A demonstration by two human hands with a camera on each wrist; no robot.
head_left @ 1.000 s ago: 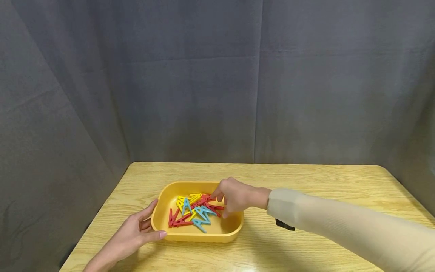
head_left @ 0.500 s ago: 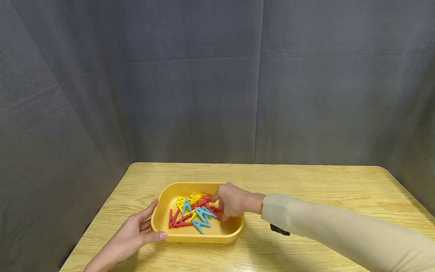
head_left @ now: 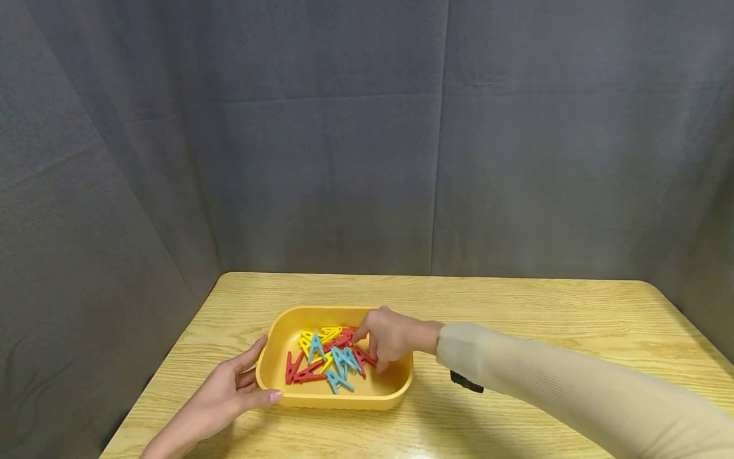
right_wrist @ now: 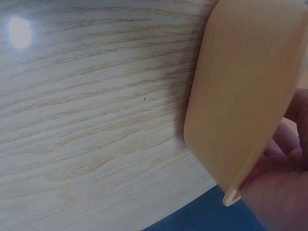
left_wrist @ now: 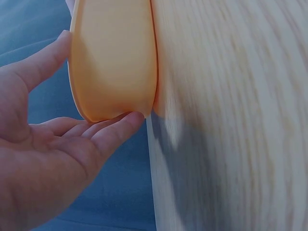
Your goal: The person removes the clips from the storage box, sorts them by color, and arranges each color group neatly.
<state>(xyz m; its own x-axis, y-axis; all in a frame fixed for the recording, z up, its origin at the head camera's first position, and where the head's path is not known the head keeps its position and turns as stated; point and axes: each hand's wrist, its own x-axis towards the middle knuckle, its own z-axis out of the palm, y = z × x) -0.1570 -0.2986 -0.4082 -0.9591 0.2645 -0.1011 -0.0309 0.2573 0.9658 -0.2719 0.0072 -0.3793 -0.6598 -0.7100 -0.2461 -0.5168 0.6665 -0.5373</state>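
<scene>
A yellow plastic tub (head_left: pixel 321 401) stands on the wooden table, with red, yellow and blue plastic clothespins lying loose in it. My left hand (head_left: pixel 220 398) holds the tub's left end, its thumb on the front rim and its fingers against the outer side. The left wrist view shows those fingers on the tub wall (left_wrist: pixel 113 57). Over the tub's right end reaches my right hand (head_left: pixel 392 338), fingers lowered and spread among the clothespins. They are close to a red clothespin (head_left: pixel 364 361), beside a blue clothespin (head_left: pixel 339 361). The right wrist view hides the fingertips behind the wall.
The pale wooden table (head_left: pixel 533 319) extends to the right of the tub. Dark grey cloth (head_left: pixel 321 159) hangs behind the table and along its sides. A black strap (head_left: pixel 466 382) shows under the right sleeve (head_left: pixel 527 366).
My right hand has moved slightly left and down into the tub. The red and blue clothespins near its fingers have shifted and turned a little. My left hand stays put.
</scene>
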